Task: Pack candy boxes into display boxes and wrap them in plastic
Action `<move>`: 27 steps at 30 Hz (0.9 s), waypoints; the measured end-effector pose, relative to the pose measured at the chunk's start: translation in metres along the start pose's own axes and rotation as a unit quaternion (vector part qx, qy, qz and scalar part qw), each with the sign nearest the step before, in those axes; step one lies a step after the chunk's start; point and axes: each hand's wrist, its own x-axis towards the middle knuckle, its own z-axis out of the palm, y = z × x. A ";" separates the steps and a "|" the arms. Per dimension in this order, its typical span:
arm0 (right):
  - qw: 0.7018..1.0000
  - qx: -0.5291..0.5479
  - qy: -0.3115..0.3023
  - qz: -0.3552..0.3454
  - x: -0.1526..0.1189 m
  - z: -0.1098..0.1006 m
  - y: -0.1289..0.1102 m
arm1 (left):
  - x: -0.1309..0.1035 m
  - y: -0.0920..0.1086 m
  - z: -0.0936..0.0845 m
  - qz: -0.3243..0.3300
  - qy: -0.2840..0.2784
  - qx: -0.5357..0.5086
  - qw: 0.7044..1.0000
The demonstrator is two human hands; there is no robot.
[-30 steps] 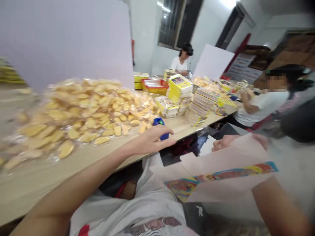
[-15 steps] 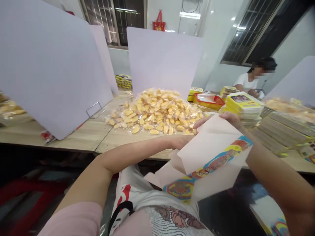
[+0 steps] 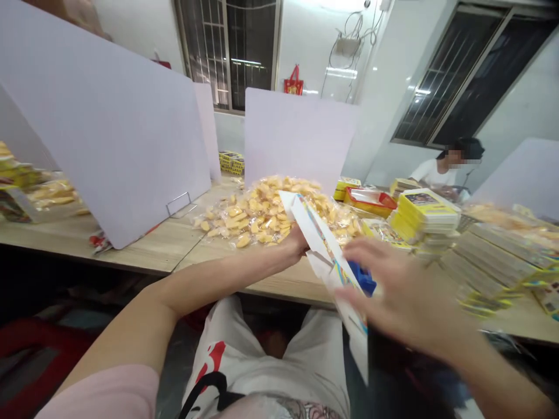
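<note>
- Carton [image 3: 325,259], white with a coloured printed strip, folded, tilted; centre of frame, raised over the desk edge [image 3: 271,280].
- Left hand [image 3: 297,240], at the carton's left side: gripping it, fingertips hidden behind.
- Right hand [image 3: 393,282], right of centre, blurred: fingers spread apart beside the carton; contact cannot be told.
- Blue object [image 3: 365,279], partly hidden behind the right hand.
- Wrapped yellow pieces [image 3: 257,212], heaped, mid-frame.
- Box stack [image 3: 425,206], yellow and white, right of frame.

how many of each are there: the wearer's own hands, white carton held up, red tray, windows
Hands, left hand and right hand: 2
White carton held up: 1
Red tray: 1
Windows: 2
Total: 6
</note>
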 end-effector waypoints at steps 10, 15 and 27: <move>0.963 -0.183 -0.195 -0.027 -0.006 0.055 -0.020 | -0.075 -0.009 -0.071 0.035 0.139 0.084 0.986; 0.970 -0.066 -0.217 -0.092 0.007 0.069 -0.020 | -0.109 0.016 -0.116 0.266 0.304 0.359 0.841; 0.921 -0.043 -0.203 -0.330 0.011 0.081 -0.034 | -0.099 0.060 -0.124 0.064 -0.090 0.730 0.675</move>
